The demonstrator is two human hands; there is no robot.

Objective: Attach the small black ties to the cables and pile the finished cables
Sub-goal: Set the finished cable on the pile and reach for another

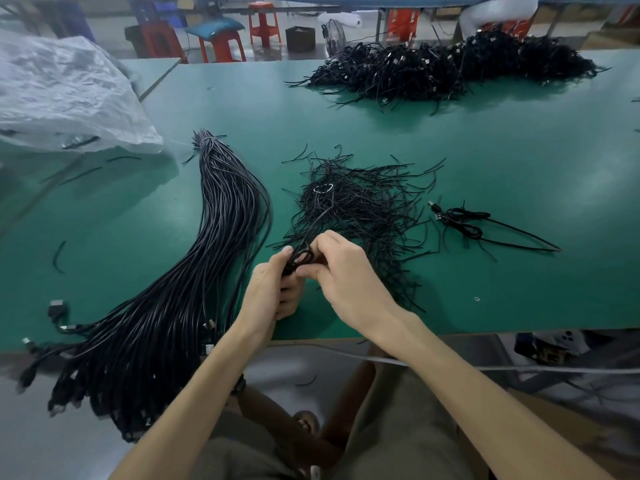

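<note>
My left hand [273, 289] grips a small coiled black cable [300, 258] near the table's front edge. My right hand [341, 271] pinches the same coil from the right, its fingers curled over it. A thin strand [320, 216] runs from the coil up into the loose heap of small black ties [363, 206] just behind my hands. A long bundle of uncoiled black cables [194, 271] lies to the left, bound at its far end, its plugs hanging over the front edge. One coiled cable with a tie on it [464, 221] lies to the right. A big pile of coiled cables [450, 67] sits at the far side.
The green table [519, 161] stretches wide. A crumpled clear plastic bag [69, 95] lies at the far left. Stray ties dot the left part of the table. Red stools and a box stand on the floor beyond. A grey cord runs under the front edge.
</note>
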